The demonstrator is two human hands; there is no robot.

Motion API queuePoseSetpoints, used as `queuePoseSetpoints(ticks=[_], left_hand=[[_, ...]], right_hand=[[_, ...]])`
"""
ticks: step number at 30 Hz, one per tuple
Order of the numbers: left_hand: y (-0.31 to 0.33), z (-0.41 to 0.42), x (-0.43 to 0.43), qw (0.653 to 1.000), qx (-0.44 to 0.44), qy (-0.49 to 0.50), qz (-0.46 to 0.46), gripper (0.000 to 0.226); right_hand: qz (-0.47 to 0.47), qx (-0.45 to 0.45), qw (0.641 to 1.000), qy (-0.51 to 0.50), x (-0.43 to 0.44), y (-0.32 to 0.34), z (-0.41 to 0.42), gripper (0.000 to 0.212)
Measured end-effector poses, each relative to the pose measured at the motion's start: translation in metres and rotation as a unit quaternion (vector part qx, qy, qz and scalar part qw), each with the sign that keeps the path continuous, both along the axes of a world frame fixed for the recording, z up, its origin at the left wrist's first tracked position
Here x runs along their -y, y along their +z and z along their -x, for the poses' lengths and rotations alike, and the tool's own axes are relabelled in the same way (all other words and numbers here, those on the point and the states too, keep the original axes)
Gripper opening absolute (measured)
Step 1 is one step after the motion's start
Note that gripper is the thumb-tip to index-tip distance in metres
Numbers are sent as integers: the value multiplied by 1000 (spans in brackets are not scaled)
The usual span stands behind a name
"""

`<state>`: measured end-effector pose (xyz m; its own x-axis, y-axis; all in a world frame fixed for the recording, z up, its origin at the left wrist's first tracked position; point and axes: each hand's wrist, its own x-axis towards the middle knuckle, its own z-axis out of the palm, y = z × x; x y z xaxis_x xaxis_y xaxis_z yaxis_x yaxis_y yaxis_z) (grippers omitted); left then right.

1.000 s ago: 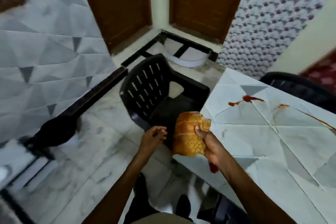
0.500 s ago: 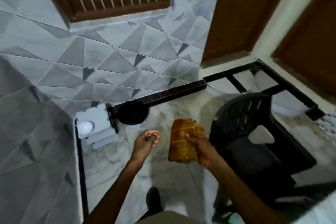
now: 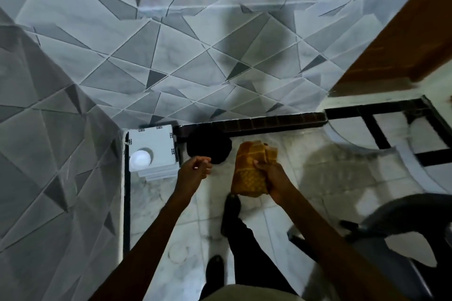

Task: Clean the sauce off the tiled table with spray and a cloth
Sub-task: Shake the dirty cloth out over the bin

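the cloth [image 3: 249,173], orange with a woven grid pattern, sits just right of the frame's centre, bunched into a wad and held up over the marble floor [image 3: 330,178]. the right hand [image 3: 274,178] grips it from the right side, fingers curled into the folds. the left hand [image 3: 194,170] hangs just left of the cloth, not touching it, its fingers loosely curled with nothing seen in them. left of that hand, in the corner of the tiled wall [image 3: 195,56], stands a white box [image 3: 156,144] with a white round cap [image 3: 140,159] on its near left part. a black round object [image 3: 208,149] lies against the wall's dark skirting, between the box and the cloth. a black chair [image 3: 396,239] fills the lower right. a dark shoe [image 3: 231,205] and trouser leg show below the cloth. a brown door [image 3: 403,32] stands at upper right.
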<state>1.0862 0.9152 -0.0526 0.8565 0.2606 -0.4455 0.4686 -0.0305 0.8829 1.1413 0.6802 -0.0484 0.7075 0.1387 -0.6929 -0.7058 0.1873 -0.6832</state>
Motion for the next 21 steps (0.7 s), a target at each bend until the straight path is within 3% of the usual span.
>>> queuePoseSetpoints(ticks=[5, 6, 9, 11, 12, 15, 16, 21], left_hand=[[-51, -75, -36, 998, -52, 43, -3, 15], [-62, -87, -43, 996, -63, 54, 0, 15], [-116, -130, -66, 991, -107, 80, 17, 13], [-153, -149, -78, 988, -131, 83, 16, 13], [-182, -160, -85, 986, -143, 85, 15, 13], [-267, -188, -106, 981, -179, 75, 10, 11], [-292, -195, -114, 981, -185, 67, 7, 10], [-439, -239, -151, 969, -246, 25, -24, 7]], right_hand=[[-3, -42, 999, 15, -41, -55, -91, 35], [1, -48, 999, 6, -49, -67, -104, 45], [21, -76, 997, -2, -74, -123, -149, 108], [26, -88, 996, 11, -87, -164, -167, 124], [41, -96, 994, 24, -96, -188, -178, 118], [93, -111, 989, 27, -119, -256, -203, 58], [107, -113, 987, 33, -124, -279, -207, 48], [158, -144, 976, 46, -150, -404, -227, 38]])
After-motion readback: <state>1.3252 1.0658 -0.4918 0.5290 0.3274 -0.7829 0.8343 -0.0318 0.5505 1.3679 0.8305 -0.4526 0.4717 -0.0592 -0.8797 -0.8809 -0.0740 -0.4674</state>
